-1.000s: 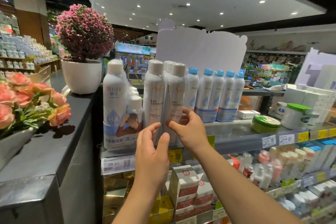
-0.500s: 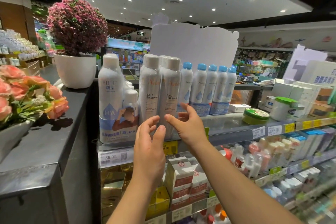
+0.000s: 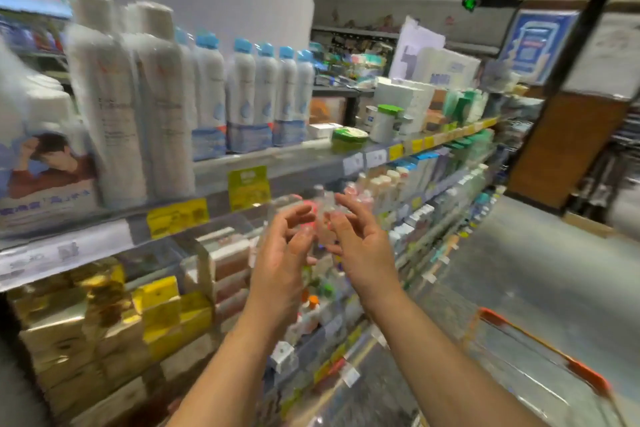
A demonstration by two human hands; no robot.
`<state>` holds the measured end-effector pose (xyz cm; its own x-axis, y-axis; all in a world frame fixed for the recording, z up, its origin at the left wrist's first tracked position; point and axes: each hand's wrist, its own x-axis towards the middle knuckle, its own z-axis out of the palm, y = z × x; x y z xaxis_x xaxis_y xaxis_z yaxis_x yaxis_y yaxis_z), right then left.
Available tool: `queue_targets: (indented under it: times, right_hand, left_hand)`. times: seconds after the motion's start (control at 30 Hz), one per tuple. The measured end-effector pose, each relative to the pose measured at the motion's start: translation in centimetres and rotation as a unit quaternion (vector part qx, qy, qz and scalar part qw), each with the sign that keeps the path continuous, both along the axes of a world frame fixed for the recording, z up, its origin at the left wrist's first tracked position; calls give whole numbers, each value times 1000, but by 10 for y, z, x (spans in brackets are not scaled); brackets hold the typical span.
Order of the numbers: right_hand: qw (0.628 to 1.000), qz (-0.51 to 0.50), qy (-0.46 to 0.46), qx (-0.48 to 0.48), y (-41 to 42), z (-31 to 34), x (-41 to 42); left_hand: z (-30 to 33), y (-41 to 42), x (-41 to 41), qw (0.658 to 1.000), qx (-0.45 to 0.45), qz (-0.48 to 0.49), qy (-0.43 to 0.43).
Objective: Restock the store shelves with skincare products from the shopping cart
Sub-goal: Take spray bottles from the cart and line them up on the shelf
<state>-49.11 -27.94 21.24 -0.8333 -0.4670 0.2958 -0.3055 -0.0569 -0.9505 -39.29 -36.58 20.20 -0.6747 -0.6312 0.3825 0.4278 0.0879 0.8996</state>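
From the head view I see the tall white spray cans (image 3: 138, 104) standing upright at the front edge of the top shelf (image 3: 311, 158), label side out. I take that as deliberate facing, so a shopper reads them from the aisle. Just to the right of those cans the blue-capped bottles (image 3: 249, 97) stand in a tight row, some banded together in pairs with a printed sleeve, which I judge to be a bundle offer. Further right of the cans, a green-lidded jar (image 3: 386, 121) and a flat green tin (image 3: 348, 137) sit near the shelf lip. Below the cans, gold boxes (image 3: 104, 319) are stacked on the lower tier.

My left hand (image 3: 282, 253) and right hand (image 3: 358, 243) are both raised in front of the shelf, below and to the right of the cans, clear of them. Each has its fingers loosely curled and spread, palms turned toward one another, and neither holds anything that I can make out; the picture is smeared with motion, so fine detail is lost. Both forearms reach up from the bottom of the picture.

The shopping cart (image 3: 540, 350) shows only as an orange-trimmed rim far down and right of the cans. I judge the next product must come from there.
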Motion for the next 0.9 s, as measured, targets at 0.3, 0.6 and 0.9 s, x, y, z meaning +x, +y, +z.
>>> queue_targets:
  times: [0.3,0.6,0.9]
  right_hand:
    - [979,-177,-94,30,187,-59,-1]
    - [927,-327,-176,50,362,-130,56]
    - [887,-342,-273,146,456,-190,141]
  left_hand:
    - [-45,128,-46,980,33,-172,-92]
    - [-97,291,-45,934,30,-291,-207]
    - [-187,365,10,807,-266,-325,-416]
